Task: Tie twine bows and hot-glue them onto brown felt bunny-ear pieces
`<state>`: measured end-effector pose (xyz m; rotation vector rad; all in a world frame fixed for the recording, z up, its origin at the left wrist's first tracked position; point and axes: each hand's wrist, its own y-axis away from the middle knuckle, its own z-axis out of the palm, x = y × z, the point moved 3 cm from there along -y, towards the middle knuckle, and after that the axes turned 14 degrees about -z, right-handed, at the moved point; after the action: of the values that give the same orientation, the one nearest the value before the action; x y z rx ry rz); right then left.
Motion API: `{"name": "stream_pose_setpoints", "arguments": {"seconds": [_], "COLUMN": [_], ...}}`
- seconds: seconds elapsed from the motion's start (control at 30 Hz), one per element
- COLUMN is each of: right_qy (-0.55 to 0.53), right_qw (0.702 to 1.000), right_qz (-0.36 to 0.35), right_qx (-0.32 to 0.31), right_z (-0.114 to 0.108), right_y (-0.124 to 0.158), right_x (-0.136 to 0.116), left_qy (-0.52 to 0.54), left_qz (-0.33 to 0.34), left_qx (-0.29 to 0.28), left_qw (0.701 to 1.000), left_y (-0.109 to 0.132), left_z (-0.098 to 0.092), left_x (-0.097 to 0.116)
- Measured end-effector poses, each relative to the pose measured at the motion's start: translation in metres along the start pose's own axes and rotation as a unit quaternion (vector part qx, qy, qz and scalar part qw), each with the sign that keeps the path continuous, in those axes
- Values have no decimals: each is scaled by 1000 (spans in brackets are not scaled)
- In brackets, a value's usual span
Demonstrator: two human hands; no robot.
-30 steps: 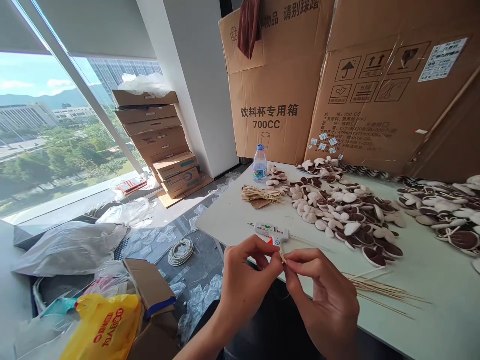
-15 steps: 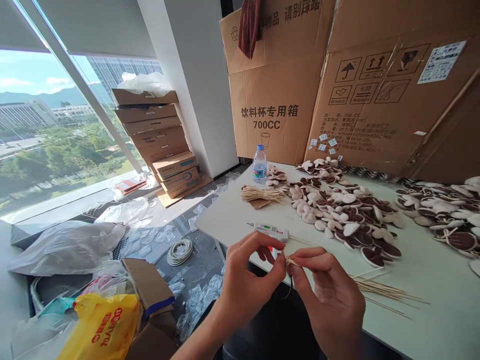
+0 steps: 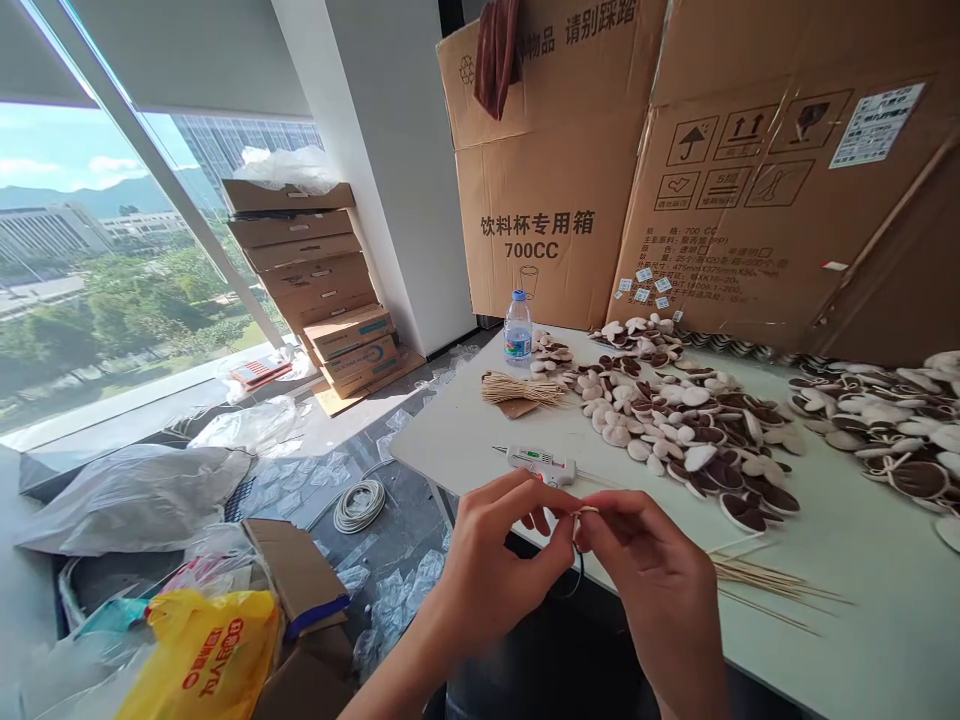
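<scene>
We note the left hand [image 3: 491, 570] and the right hand [image 3: 656, 585] raised together at the near edge of the table [image 3: 465, 440]. Thumb and forefinger of each hand pinch a short pale string [image 3: 584, 511], which curls into a small loop between the fingertips. The other fingers are loosely curled. The string is held in the air over the table edge, just in front of the glue gun [image 3: 541, 464], which lies on the table.

Right of the hands, thin sticks [image 3: 765, 580] lie loose on the top. On the floor to the left, an open box [image 3: 300, 570] stands beside a yellow bag [image 3: 206, 650]; we cannot tell what either holds. A coiled cable [image 3: 361, 505] lies beyond them among clear wrappers.

Further up the table we record a twine bundle [image 3: 521, 388], then a wide heap [image 3: 690, 430] of brown and white discs, with a second heap [image 3: 892, 430] to its right. A bottle [image 3: 518, 328] with a blue cap stands upright past the bundle; its fill level is unclear.

Behind the table stand a carton [image 3: 555, 190] marked 700CC and a larger carton [image 3: 780, 170], contents hidden. A red cloth [image 3: 495, 50] hangs over the first. By the window a stack [image 3: 315, 270] of boxes carries clear plastic on top.
</scene>
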<state>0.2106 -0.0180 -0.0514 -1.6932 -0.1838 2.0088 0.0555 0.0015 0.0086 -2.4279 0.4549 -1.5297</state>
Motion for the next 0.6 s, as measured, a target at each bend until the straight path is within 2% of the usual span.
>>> {"name": "stream_pose_setpoints", "arguments": {"seconds": [0.2, 0.33, 0.6], "right_qy": [-83, -145, -121], "right_qw": [995, 988, 989], "right_qz": [23, 29, 25], "right_qx": [-48, -51, -80], "right_z": [4, 5, 1], "right_y": [-3, -3, -6], "right_x": [-6, -6, -1], "left_qy": [25, 58, 91], "left_qz": [-76, -111, -162], "left_qx": [-11, -31, -80], "left_qw": [997, 992, 979], "left_y": [0, -1, -3], "left_z": [-4, -7, -8], "left_x": [-4, -4, -4]}}
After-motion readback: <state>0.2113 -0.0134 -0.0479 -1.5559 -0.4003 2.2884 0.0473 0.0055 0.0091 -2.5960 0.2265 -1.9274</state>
